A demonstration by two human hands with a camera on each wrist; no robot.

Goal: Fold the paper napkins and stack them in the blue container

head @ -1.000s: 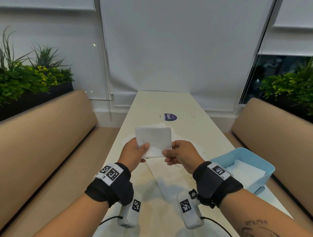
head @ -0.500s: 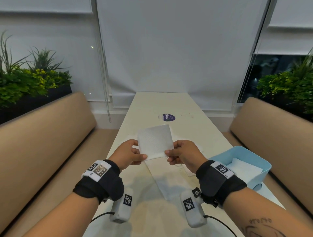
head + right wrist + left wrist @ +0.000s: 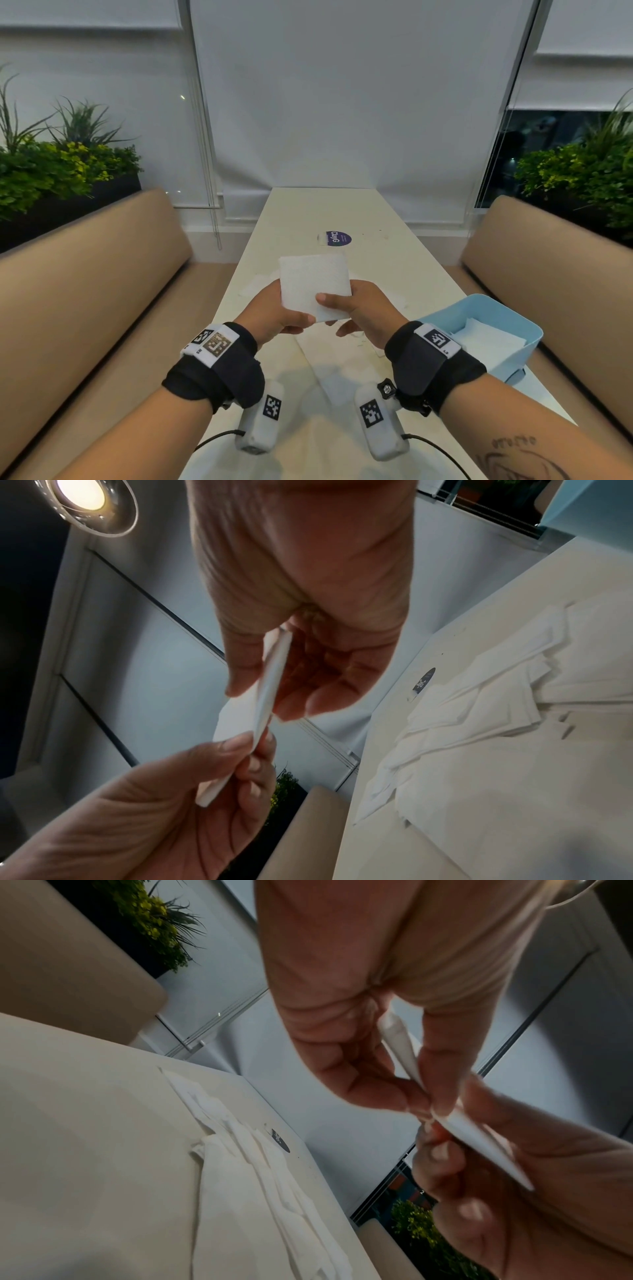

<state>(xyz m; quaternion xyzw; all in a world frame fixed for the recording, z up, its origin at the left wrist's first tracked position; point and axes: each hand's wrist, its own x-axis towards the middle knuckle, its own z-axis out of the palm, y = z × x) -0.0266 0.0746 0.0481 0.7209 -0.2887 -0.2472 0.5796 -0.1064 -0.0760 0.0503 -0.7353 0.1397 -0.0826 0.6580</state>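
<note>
Two hands, left hand (image 3: 270, 312) and right hand (image 3: 366, 308), each pinch the folded napkin (image 3: 314, 287) between thumb and curled fingers. It is held in the air, left of the blue container (image 3: 529, 353), which holds a few flat napkins (image 3: 486, 339).

Risk: if one pinch releases early, the layers may spring open. A tilted drop could land askew on that stack.

Loose napkins (image 3: 514, 710) lie left of the container, probably several; the edges are too soft to count.
</note>
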